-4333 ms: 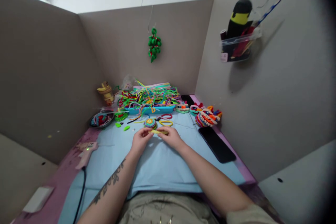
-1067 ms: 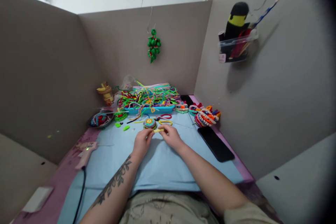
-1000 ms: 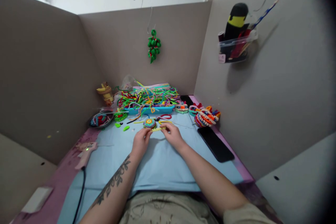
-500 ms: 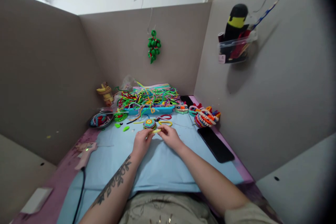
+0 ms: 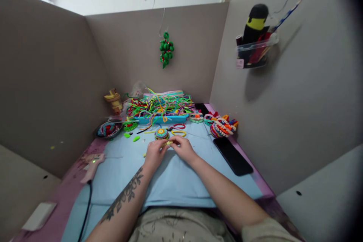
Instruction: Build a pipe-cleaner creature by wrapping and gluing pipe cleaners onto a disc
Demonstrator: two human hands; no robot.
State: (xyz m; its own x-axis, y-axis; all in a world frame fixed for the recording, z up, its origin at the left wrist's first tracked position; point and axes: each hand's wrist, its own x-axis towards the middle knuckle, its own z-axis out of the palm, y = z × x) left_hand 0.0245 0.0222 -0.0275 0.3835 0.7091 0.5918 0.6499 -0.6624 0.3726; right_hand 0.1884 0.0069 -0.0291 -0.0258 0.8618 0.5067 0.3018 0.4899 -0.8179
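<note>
Left hand [image 5: 154,154] and right hand [image 5: 185,148] have been drawn closer together, yellow strip [image 5: 169,143] being pinched in both hands' fingers, near side of striped ball [image 5: 161,133], possibly dropped if either pinch is slackened.

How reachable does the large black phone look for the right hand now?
Probably yes: the large black phone lies right of the right hand, with blue sheet between them. That hand's grip, though, is on the small yellow piece, so it would likely need to let go first.
</note>
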